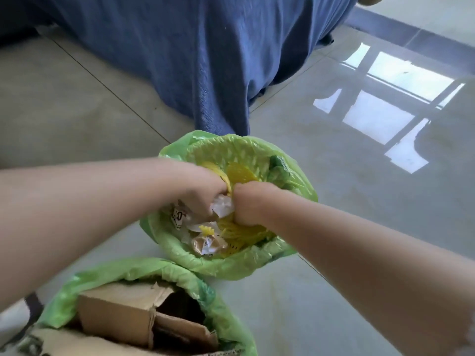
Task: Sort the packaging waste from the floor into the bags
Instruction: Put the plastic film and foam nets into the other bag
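A green bag (226,265) lines a yellow basket at the centre of the floor. Inside it lie clear plastic wrappers, a printed white wrapper (179,216) and a brownish packet (205,244). My left hand (203,194) and my right hand (248,204) are both pushed down inside this bag, fists closed side by side on a crumpled clear plastic wrapper (223,205) between them. A second green bag (144,268) at the bottom left holds torn brown cardboard (120,314).
A blue cloth (200,60) hangs from a piece of furniture down to the floor just behind the centre bag. Glossy grey floor tiles (359,176) stretch to the right, with a window's reflection on them.
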Available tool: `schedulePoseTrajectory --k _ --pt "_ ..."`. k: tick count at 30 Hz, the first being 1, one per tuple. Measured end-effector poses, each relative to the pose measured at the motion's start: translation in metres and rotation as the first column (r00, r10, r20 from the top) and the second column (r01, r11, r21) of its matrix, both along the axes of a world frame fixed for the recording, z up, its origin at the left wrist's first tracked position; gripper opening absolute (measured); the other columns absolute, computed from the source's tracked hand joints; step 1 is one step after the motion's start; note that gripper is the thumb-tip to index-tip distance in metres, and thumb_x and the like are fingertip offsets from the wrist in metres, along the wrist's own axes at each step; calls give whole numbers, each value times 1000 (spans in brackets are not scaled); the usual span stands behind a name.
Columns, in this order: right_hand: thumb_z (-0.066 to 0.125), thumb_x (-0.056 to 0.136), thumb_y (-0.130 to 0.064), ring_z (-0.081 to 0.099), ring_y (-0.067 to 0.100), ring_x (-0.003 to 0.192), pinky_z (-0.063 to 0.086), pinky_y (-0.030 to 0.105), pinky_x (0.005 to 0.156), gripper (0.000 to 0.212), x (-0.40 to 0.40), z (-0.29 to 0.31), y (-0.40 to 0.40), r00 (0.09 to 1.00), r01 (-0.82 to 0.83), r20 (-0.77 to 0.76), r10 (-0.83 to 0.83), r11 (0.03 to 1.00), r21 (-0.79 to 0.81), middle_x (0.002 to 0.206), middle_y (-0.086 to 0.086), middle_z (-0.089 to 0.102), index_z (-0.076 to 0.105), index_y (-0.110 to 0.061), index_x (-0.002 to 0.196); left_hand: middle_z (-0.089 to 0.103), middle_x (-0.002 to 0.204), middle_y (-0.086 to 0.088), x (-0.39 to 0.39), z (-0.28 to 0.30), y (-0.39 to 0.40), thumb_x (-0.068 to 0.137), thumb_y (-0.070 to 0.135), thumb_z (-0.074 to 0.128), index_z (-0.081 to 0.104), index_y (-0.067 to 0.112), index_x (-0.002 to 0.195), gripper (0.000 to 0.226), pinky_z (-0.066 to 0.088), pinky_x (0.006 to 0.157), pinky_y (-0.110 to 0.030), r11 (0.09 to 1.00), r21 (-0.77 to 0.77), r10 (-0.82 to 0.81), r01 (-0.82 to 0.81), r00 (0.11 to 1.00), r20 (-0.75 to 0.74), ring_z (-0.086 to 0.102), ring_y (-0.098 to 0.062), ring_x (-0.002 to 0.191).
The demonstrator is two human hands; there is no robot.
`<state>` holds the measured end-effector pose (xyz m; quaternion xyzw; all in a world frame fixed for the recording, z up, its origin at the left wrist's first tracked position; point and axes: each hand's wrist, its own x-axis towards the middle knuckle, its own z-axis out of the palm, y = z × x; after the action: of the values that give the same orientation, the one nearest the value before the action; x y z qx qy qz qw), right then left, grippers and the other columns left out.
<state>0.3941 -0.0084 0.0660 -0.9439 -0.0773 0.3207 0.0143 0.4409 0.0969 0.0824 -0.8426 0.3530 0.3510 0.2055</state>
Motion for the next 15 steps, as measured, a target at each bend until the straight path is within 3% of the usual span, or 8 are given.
schedulePoseTrajectory --k 2,4,6,8,11,15 --pt "54 89 -23 52 28 89 43 33 69 36 -9 22 -10 996 -28 83 29 999 -20 96 7 52 48 -8 121 57 121 1 -2 34 2 75 43 70 48 23 127 61 45 90 -30 999 -1 40 -40 999 7 55 -20 109" --pt "54 89 -22 47 26 81 40 33 66 32 -21 42 -21 979 -29 201 30 1000 -11 93 5 48 48 -8 117 52 131 6 -3 66 6 76 51 67 37 28 138 73 41 92 -27 999 3 44 -44 995 89 51 -16 118" --pt "52 90 -22 51 27 85 41 33 66 31 -43 60 -34 937 -7 349 -29 995 101 106 8 51 47 -10 118 54 127 13 -9 93 10 77 53 65 42 33 132 62 42 87 -24 998 -55 17 -9 987 159 55 -11 112" --pt "53 90 -30 56 28 99 47 35 75 39 -80 72 -53 888 22 432 -160 951 307 117 5 51 46 -17 126 59 113 21 -18 109 9 76 53 63 50 39 115 44 47 84 -27 978 -207 2 37 983 182 60 -2 96" --pt "55 89 -37 56 17 110 47 36 91 48 -151 75 -93 856 136 356 -376 826 546 128 -4 44 38 -31 133 58 91 28 -41 120 -21 68 56 65 52 45 97 33 52 78 -35 909 -396 -55 134 978 203 57 9 77" --pt "57 88 -35 54 5 111 46 33 95 54 -242 44 -172 793 419 191 -579 745 519 136 -10 35 31 -35 137 51 99 26 -99 110 -121 77 53 61 46 47 113 39 50 81 -30 867 -324 -295 379 914 280 56 2 90"
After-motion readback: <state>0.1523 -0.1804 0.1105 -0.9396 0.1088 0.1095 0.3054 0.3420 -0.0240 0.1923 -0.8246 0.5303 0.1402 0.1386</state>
